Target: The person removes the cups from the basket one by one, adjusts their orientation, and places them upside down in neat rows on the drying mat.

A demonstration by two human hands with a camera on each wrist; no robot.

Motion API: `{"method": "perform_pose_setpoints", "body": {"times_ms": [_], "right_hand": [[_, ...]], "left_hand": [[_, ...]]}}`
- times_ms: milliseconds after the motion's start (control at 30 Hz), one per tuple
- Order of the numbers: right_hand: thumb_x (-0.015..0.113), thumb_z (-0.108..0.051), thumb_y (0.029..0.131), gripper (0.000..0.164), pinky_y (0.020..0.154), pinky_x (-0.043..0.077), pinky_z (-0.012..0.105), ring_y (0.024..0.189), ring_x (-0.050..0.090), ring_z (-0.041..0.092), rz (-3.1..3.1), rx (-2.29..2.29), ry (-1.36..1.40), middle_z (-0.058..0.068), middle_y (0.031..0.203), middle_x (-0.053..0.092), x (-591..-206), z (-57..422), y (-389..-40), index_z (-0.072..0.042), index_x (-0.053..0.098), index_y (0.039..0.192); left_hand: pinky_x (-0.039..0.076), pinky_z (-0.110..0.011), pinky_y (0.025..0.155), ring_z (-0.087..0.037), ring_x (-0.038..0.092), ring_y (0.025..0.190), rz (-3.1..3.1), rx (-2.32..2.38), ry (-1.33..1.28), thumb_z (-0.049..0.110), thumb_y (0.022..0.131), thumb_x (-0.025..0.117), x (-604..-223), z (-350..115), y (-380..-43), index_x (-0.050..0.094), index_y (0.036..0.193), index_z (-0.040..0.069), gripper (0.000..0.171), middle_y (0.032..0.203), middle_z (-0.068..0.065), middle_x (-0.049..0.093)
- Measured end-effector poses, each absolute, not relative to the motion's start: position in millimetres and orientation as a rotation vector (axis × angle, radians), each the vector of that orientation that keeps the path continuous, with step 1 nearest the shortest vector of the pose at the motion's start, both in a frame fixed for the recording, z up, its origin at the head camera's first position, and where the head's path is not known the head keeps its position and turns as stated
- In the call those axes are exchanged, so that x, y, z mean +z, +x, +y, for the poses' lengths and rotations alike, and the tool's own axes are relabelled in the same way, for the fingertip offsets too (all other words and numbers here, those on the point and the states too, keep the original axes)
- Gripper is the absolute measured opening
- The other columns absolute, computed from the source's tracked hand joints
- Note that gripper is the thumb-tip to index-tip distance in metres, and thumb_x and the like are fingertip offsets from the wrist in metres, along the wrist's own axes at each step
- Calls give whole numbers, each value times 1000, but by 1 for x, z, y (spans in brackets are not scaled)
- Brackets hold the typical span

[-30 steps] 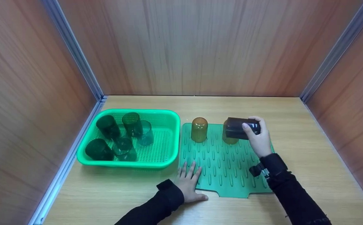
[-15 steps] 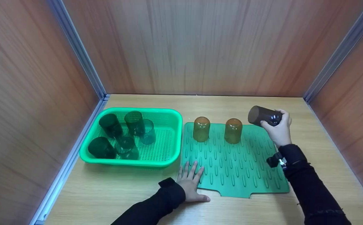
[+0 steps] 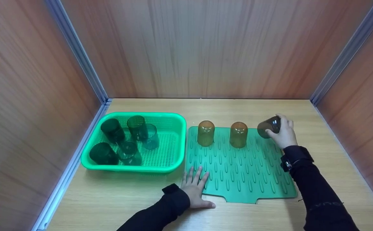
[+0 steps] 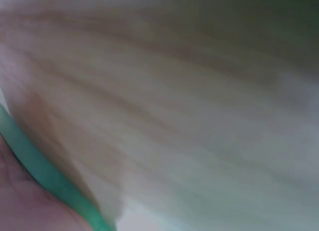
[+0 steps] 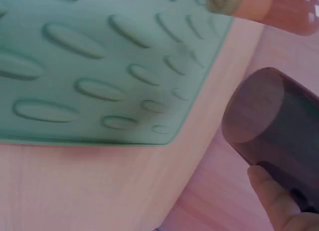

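Note:
My right hand (image 3: 284, 132) grips a dark, see-through tumbler (image 3: 266, 127), tilted, over the back right corner of the green ridged mat (image 3: 238, 170). In the right wrist view the tumbler (image 5: 274, 111) has a thumb along its side and appears clear of the mat's corner. To its left, an amber tumbler (image 3: 238, 134) and another amber tumbler (image 3: 206, 133) stand upside down along the mat's back edge. My left hand (image 3: 195, 192) lies flat with fingers spread, its fingertips on the mat's front left edge. The left wrist view is blurred, with a green strip (image 4: 45, 176) near skin.
Left of the mat stands a green perforated basket (image 3: 173, 160) with several dark and bluish tumblers (image 3: 137, 127) in it. Wooden panels (image 3: 199, 51) close off the back and both sides of the light wood table (image 3: 135, 205).
My right hand has carried the dark tumbler rightward past the second amber tumbler, then slightly down towards the mat's back right corner, tipping its mouth lower. The left hand has stayed put.

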State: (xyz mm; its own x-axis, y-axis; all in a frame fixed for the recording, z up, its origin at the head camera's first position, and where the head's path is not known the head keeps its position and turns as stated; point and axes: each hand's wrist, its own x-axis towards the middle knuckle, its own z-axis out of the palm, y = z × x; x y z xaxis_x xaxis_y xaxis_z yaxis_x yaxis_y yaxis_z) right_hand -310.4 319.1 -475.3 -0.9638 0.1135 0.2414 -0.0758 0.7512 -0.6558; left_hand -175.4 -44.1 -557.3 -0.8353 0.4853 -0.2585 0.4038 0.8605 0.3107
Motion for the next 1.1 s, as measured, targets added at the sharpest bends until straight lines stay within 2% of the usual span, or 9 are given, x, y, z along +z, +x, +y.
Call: {"method": "perform_pose_setpoints", "body": {"times_ms": [200,433,633,733,967,1100], "right_hand": [[65,-11,91,77,102,37,65,123,40,61,-2833,957,-36,42,142,20,-487,319,-313,-3,23,154],[64,-8,90,76,104,34,67,127,34,62,-2895,919,-40,42,146,22,-494,314,-315,-2,22,154],[63,-9,92,77,104,33,68,129,30,64,-2956,869,-62,41,151,17,-503,314,-314,-4,19,155],[62,-11,94,79,103,34,67,127,33,64,-2975,849,-74,41,152,14,-507,317,-314,-5,14,157],[60,-13,95,81,94,44,64,112,51,61,-2986,857,-74,41,152,13,-507,317,-313,-6,10,157],[59,-16,95,80,99,40,65,120,44,62,-2995,892,-95,41,152,12,-504,317,-313,-4,10,157]], "left_hand": [[7,-62,119,-44,-2,151,2701,356,662,78,74,61,-557,-44,-174,12,159,20,114,166,-14,2],[8,-61,120,-43,0,151,2730,342,659,79,73,61,-557,-43,-173,14,159,20,114,166,-14,4],[10,-60,120,-42,1,151,2740,329,652,79,73,61,-556,-43,-171,15,159,21,113,166,-14,5],[9,-60,120,-42,1,152,2742,322,655,79,73,61,-556,-43,-171,14,159,21,114,166,-14,4],[9,-61,120,-42,1,151,2751,322,658,80,72,61,-561,-44,-173,14,159,21,115,166,-13,5],[6,-61,120,-41,-2,152,2756,344,661,82,71,59,-571,-44,-177,12,159,23,116,166,-12,2]]}}
